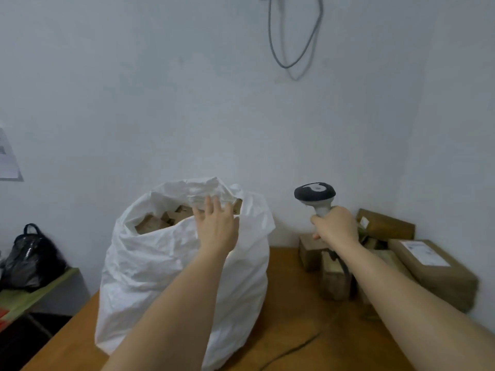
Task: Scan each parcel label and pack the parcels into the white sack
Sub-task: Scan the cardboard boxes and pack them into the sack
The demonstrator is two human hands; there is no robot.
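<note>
wooden table (281,303): white sack (166,263) left, parcels (434,266) by right edge.

We see a plain white sack (171,263) with brown parcels (163,219) showing in its mouth; the scanner (316,195) is dark grey on a pale grey handle; more brown parcels (434,266) bear white labels; the table (294,330) is orange-brown wood; a glossy black bag (30,259) sits against the pale grey-white wall (160,89).

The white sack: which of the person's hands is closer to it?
Left. The left hand rests open at the mouth of the white sack, fingers over the rim. The right hand is off to the sack's right, gripping the scanner.
</note>
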